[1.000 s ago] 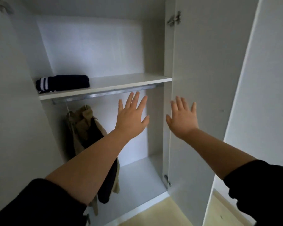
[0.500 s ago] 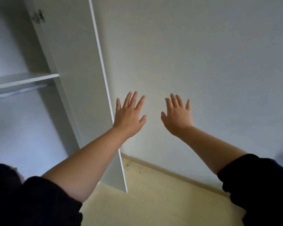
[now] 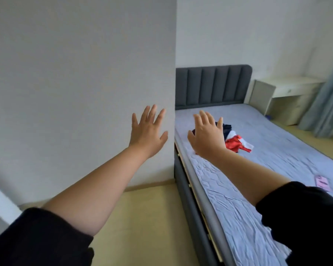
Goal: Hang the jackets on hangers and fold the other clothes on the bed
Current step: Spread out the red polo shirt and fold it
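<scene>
One grey padded-frame bed (image 3: 277, 143); on it one crumpled red-white-navy clothes heap (image 3: 236, 143), one small flat pink item (image 3: 322, 182); beside it one pale wooden desk (image 3: 288, 84), one blue curtain (image 3: 327, 110).

Grey-sheeted bed (image 3: 258, 169), crumpled red-white-navy clothes (image 3: 235, 140), small pink item (image 3: 323, 182) on it

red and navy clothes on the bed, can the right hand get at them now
Probably yes. The right hand is open and empty, and the clothes lie uncovered on the bed with nothing between; a step closer may be needed.
</scene>
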The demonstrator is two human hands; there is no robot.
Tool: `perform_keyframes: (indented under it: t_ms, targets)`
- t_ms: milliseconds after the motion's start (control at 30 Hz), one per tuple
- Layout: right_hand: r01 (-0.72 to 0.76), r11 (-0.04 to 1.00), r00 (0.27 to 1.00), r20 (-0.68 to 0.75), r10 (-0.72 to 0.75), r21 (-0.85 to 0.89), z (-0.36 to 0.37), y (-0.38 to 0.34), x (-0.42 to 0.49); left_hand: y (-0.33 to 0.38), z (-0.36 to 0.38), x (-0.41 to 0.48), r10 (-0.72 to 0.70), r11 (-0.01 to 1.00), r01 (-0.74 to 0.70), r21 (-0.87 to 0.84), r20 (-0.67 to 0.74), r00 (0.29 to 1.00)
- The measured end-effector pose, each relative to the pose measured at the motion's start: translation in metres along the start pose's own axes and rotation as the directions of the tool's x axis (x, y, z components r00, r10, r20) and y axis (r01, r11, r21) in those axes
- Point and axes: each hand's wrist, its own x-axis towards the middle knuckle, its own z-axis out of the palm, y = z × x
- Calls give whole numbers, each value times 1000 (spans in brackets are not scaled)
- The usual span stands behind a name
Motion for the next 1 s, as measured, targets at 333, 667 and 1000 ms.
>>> perform_keyframes:
  t_ms: [333,667,1000]
  targets:
    - [-191,979,979,63,195,-67,76,139,53,107,108,105,181,974,-174,-148,39,983]
    - [-309,947,927,194,320,-88,215,232,181,145,277,258,222,938,-147,-313,217,951]
    - [-342,937,866,365,341,-65,431,335,209,223,508,281,-56,831,265,-490,400,915]
